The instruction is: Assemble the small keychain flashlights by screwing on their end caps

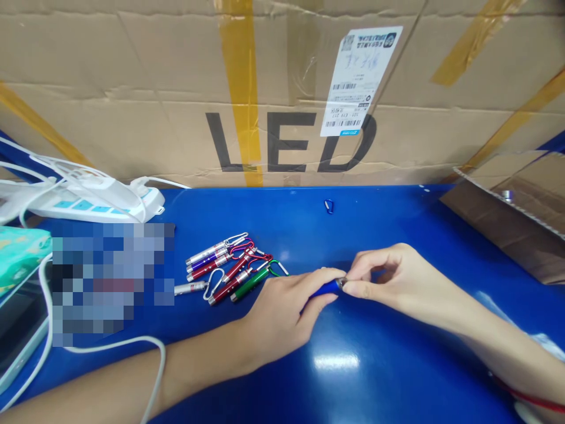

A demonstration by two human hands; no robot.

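My left hand [293, 303] is closed around a small blue pen-shaped flashlight [327, 288], whose far end sticks out between thumb and forefinger. My right hand [382, 277] pinches at that end, where a bit of metal shows; exactly what its fingertips grip is too small to make out. Beyond my left hand lies a group of small flashlights [227, 282] in silver, purple, red and green, several with carabiner clips on them. A loose blue carabiner clip [329, 206] lies by itself farther back on the table.
A blue table [282, 388] carries everything. Behind it stands a large cardboard box [154, 88] marked LED. At left are a white power strip [150, 200], cables and a pixelated patch. An open cardboard box [494, 229] stands at right, near some clear plastic [547, 341].
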